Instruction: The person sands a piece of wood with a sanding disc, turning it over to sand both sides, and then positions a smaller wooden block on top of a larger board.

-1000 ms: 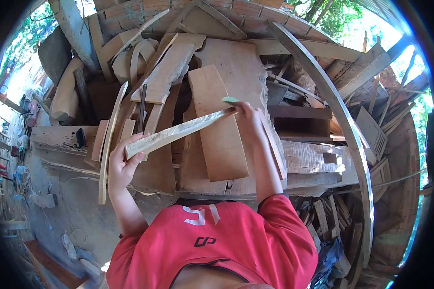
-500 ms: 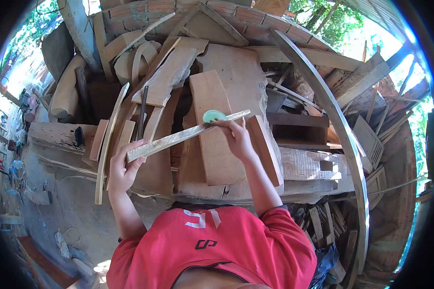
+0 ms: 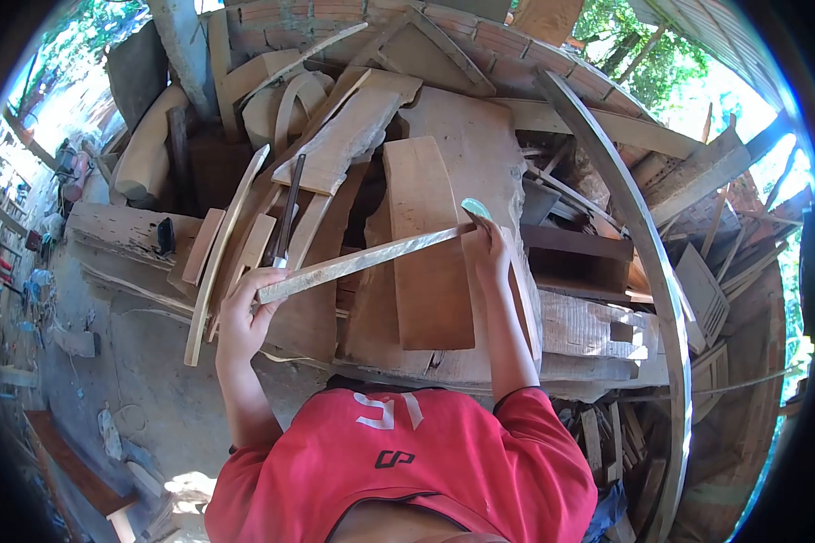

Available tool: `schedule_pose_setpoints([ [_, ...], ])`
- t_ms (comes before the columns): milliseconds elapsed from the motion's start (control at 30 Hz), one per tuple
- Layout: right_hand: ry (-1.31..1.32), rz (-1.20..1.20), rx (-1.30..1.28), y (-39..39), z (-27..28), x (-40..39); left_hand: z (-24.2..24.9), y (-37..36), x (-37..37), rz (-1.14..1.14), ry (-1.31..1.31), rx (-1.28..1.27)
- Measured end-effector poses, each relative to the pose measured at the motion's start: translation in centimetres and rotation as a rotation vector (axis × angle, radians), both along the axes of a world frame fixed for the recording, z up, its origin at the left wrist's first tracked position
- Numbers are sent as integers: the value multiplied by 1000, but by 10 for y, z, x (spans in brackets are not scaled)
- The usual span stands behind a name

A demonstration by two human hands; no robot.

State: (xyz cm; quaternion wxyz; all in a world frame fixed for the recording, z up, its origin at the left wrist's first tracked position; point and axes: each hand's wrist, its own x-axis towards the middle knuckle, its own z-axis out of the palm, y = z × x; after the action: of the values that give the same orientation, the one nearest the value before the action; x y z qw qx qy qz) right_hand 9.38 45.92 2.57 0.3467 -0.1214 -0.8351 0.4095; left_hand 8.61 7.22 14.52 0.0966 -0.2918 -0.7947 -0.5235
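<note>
I see left hand (image 3: 244,321) clamped on near end of wood strip (image 3: 362,261) | right hand (image 3: 491,249) pressing green pad (image 3: 476,209) on its far end | strip held above plank pile (image 3: 426,271)

White "15" upside down on red shirt (image 3: 407,462), black logo unreadable

Pale slanted wooden strip (image 3: 362,261), green pad (image 3: 476,209)
</note>
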Motion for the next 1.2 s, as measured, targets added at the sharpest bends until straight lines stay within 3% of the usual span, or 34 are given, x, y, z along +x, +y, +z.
schedule_pose_setpoints([
  [300,-69,105,-23,-6,12,-15,-14,-15,4,33,-87,105],
  [400,-182,66,179,-14,27,-12,-23,-15,4,23,-215,241],
  [500,-130,76,80,-15,16,-12,-26,-15,-1,-41,-147,285],
  [667,-117,52,140,-19,14,-1,-37,-12,-22,-34,86,110],
  [733,-99,31,149,-21,4,4,-47,0,-27,220,31,314],
  [800,-80,12,159,-23,-4,9,-47,0,-34,235,-77,418],
  [867,-177,-29,265,-29,1,14,-28,9,-35,308,-344,562],
  [900,-232,-13,243,-31,6,17,-36,5,-39,211,-436,698],
  [1033,-245,-47,141,-43,-5,20,-11,13,-30,115,-615,851],
  [1100,-318,116,41,-58,21,20,-6,12,-27,-27,-731,937],
  [1133,-176,229,98,-70,18,16,-2,13,-25,-25,-727,943],
  [1200,-168,396,191,-111,44,19,4,16,-21,-56,-685,915],
])
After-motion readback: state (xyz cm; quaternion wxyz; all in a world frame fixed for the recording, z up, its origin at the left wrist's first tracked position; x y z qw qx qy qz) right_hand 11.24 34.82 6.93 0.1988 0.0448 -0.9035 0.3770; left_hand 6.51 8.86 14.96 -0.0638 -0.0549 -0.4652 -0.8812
